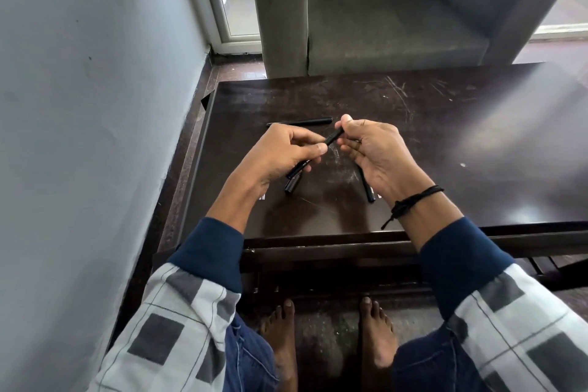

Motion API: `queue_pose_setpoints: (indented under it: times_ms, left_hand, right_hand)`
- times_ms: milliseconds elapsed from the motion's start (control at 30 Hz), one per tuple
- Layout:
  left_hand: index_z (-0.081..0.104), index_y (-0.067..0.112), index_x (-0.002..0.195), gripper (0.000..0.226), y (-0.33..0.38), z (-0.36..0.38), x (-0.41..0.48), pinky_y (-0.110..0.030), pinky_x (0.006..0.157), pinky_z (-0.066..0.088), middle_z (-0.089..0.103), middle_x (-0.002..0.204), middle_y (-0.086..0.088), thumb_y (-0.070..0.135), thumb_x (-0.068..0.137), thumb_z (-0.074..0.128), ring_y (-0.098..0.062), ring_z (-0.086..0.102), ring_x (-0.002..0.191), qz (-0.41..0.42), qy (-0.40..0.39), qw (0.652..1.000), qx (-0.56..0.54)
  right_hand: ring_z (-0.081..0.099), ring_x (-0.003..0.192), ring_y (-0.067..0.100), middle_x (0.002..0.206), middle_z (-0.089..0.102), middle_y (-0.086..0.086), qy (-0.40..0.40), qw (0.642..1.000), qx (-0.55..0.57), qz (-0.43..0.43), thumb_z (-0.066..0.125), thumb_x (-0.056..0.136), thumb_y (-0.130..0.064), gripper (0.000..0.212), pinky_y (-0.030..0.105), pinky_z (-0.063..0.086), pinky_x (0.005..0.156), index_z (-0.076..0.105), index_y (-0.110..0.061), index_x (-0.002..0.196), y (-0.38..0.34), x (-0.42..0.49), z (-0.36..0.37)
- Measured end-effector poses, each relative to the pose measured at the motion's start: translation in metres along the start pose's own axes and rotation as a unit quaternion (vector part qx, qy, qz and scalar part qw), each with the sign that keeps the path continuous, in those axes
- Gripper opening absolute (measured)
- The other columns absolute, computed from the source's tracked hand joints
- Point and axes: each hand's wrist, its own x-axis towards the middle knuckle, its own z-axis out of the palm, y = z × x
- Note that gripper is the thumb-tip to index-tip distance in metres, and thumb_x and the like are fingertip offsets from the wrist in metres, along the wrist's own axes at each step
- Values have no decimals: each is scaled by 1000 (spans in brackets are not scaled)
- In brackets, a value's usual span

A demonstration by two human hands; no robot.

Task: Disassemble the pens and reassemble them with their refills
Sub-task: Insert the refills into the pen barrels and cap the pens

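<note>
Scratched dark desk (445,111) before a grey armchair (381,25). Above it, the left hand (286,153) and right hand (375,153) each pinch one end of a black pen (333,138) bridging them. The barrel looks light, stiff and slick; a firm grip either side of its joint seems best.

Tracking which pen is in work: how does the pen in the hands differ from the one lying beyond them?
The held pen is in the air, pinched by the left hand and right hand; the far pen lies flat on the table. The held pen slants; the far pen lies crosswise. Both are black.
</note>
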Motion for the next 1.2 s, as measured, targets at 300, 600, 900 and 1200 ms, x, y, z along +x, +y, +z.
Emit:
queue_pose_setpoints:
  times_ms: [300, 600, 900, 1200]
  left_hand:
    - [77, 15, 95, 11, 1, 0, -1, -25, 67, 57, 75, 82, -11, 10, 85, 77, -13, 68, 73, 13, 40, 999, -22]
    - [76, 22, 87, 15, 3, -3, -2, -28, 70, 59, 75, 90, -16, 8, 87, 74, -15, 70, 76, 7, 39, 999, -13]
    - [76, 20, 88, 15, 3, 0, -2, -27, 68, 58, 75, 85, -12, 6, 87, 74, -13, 69, 74, 5, 40, 999, -9]
    - [76, 16, 91, 12, 5, 1, -3, -22, 63, 57, 72, 75, -4, 5, 87, 73, -8, 67, 68, 3, 39, 999, -4]
  right_hand:
    - [58, 57, 8, 68, 65, 2, 9, 999, -7, 39, 79, 88, -29, 25, 19, 52, 61, 72, -6, 91, 0, 0, 1]
    - [65, 68, 11, 82, 71, 6, -2, 1000, -6, 27, 76, 91, -20, 21, 20, 55, 64, 74, -2, 99, 1, 1, 1]
    - [62, 66, 9, 81, 69, 5, -13, 999, -14, 29, 75, 90, -13, 12, 19, 53, 61, 74, -4, 97, 1, 1, 3]
    - [60, 61, 8, 75, 65, 0, 7, 999, -17, 39, 82, 85, -20, 15, 21, 54, 62, 71, -9, 88, 3, 1, 3]
